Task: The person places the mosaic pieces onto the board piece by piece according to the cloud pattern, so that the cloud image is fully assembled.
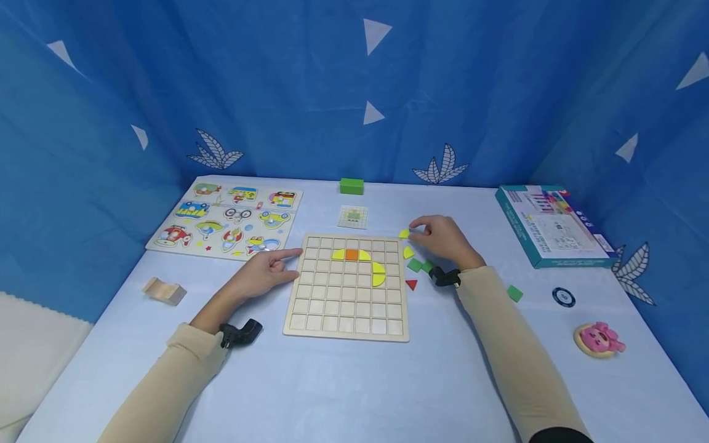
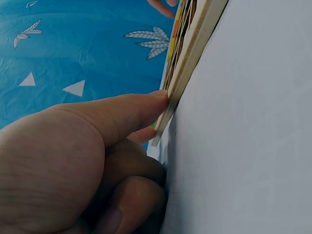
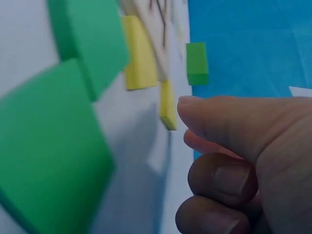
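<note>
A wooden grid board [image 1: 316, 306] lies at the middle of the table. In its cells sit an orange square [image 1: 351, 254] and yellow curved pieces [image 1: 378, 274]. My left hand [image 1: 259, 275] touches the board's left edge with extended index finger and thumb; its other fingers are curled under. Past the board's upper right corner, my right hand [image 1: 441, 237] has thumb and index finger beside a yellow piece [image 1: 404, 234]. The right wrist view shows a small gap between the thumb [image 3: 214, 117] and that piece [image 3: 167, 106].
Another yellow piece [image 1: 408, 252], green pieces [image 1: 414, 265] and a red triangle [image 1: 412, 284] lie right of the board. Behind it are a pattern card [image 1: 352, 217] and a green block [image 1: 351, 186]. A vehicle puzzle [image 1: 221, 215] lies left, a box [image 1: 559, 227] right.
</note>
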Demonstrator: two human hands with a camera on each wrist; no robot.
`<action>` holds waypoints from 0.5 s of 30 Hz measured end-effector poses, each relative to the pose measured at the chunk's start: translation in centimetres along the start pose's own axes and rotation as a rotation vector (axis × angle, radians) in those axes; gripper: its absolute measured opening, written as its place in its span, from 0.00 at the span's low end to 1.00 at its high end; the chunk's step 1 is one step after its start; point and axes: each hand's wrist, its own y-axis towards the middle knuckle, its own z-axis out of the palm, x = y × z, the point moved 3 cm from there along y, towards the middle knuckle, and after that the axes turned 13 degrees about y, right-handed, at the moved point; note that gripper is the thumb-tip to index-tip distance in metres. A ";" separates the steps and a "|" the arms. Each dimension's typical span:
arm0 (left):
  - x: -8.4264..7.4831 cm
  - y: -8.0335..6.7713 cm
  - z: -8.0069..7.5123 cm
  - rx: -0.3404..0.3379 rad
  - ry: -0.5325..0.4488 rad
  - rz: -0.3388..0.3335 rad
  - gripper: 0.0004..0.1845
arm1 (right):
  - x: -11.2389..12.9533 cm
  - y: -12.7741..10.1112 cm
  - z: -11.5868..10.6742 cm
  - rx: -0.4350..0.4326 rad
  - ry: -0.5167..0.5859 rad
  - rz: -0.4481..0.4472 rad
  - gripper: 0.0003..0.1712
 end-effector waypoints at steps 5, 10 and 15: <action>-0.2 0.0 0.0 -0.002 -0.002 -0.007 0.30 | -0.4 0.2 0.4 0.003 0.008 0.012 0.22; -0.2 -0.1 -0.1 -0.006 0.007 -0.005 0.30 | -0.5 0.2 0.8 -0.002 0.004 0.002 0.23; -0.2 -0.1 0.0 -0.009 0.019 0.005 0.29 | -0.4 0.1 1.1 0.003 0.011 -0.003 0.23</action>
